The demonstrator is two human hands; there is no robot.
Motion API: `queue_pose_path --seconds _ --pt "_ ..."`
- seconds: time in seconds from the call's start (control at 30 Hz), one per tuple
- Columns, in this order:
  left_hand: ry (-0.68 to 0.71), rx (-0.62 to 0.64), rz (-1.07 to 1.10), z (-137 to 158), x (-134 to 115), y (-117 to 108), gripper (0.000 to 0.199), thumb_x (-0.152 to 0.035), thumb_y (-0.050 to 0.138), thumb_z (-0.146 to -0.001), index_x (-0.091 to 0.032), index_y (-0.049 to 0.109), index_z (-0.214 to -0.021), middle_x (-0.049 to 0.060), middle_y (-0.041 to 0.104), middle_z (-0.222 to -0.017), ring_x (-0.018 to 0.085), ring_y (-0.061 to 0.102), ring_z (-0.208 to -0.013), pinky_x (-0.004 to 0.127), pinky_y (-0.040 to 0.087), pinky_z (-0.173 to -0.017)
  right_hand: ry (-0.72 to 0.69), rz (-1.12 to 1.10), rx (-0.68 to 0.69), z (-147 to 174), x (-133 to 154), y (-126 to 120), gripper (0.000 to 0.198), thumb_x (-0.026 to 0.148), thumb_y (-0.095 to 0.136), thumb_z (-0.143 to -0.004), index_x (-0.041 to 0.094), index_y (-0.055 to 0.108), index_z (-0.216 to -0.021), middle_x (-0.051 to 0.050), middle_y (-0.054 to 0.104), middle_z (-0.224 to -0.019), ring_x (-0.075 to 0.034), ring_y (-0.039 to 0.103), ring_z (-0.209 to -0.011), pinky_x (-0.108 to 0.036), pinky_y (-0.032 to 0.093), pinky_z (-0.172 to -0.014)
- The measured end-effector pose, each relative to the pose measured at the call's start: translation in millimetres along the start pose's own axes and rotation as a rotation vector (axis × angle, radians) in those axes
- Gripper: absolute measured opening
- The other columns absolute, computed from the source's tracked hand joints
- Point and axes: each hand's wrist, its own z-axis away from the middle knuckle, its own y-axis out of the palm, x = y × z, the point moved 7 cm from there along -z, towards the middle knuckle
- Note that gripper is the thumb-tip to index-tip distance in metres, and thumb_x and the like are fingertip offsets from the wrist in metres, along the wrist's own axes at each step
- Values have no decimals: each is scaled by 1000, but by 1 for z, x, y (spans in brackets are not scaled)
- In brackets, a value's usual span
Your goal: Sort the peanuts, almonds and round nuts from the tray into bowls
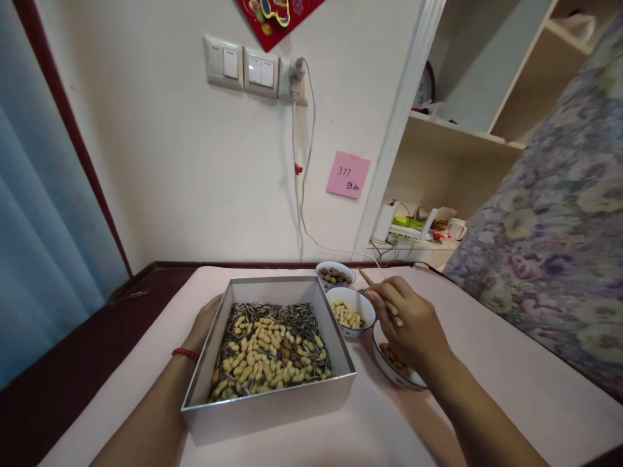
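A silver-grey open box [272, 399] holds peanuts [265, 350] in their shells over striped sunflower seeds [296, 313], with a few browner nuts among them. My left hand [207, 318] lies along the outside of the box's left wall, its fingers stretched and partly hidden by it. Closed around a slim tan wooden-looking utensil [368, 279], my right hand [409, 318] is above the bowls to the right. A white bowl of peanuts [367, 322] stands against the box's right side. Below my right hand, another bowl [411, 381] contains brown nuts, partly covered by the hand.
Behind the peanut bowl is a bowl of round brown nuts [320, 267]. Dark seeds show in part behind my right hand. The pink-covered table [491, 324] meets a wall with switches [261, 71] and a hanging cable [302, 194]. A floral curtain [549, 227] hangs at right.
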Motion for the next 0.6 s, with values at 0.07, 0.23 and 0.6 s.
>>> queue_pose_path --seconds 0.07,0.23,0.6 --pt "4 -3 25 -2 1 -2 42 -38 77 -50 -17 65 -84 -2 71 -68 18 62 -68 28 50 -71 -47 -4 -5 -1 12 0 20 28 48 -97 20 66 -96 -6 63 -89 -16 61 -77 -29 47 -70" --pt "50 -29 34 -1 -2 -1 29 -33 72 -57 -17 67 -80 0 72 -68 24 65 -81 31 50 -82 -244 -125 -103 0 53 -11 16 16 53 -93 18 62 -106 -9 63 -97 -17 62 -86 -29 51 -74" --pt "30 -73 97 15 -10 7 5 -20 61 -70 -18 65 -71 -2 67 -59 18 65 -64 26 52 -71 -27 -580 149 -1 72 3 19 25 47 -98 22 65 -94 -3 61 -84 -15 60 -78 -27 48 -68"
